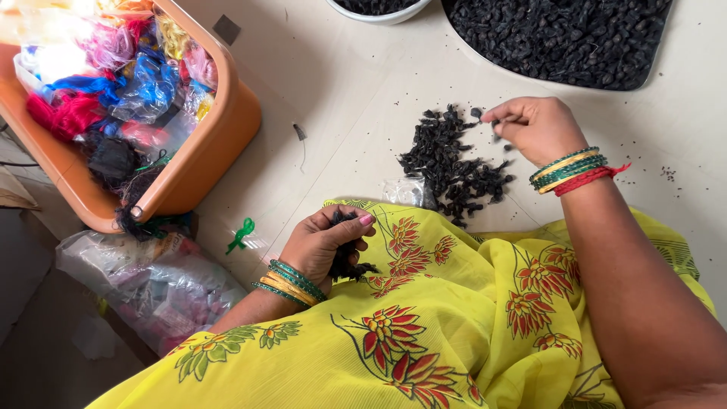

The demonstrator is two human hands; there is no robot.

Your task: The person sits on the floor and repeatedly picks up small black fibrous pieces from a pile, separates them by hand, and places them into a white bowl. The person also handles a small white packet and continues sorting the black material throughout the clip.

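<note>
My left hand (326, 244) sits over my lap on the yellow flowered cloth (439, 326), fingers curled shut around a clump of small black pieces (347, 261), some of it poking out past the palm. My right hand (534, 127) is out on the pale floor (341, 98), fingertips pinched together on one black piece (494, 123) at the top edge of the loose black pile (454, 167). A small clear bag (407, 192) lies just beside that pile. Further out there's a big dark tray of the same black bits (560, 38). To my left, an orange tub (219, 129) holds bright coloured threads (113, 76), and a green scrap (241, 233) lies near it.
</note>
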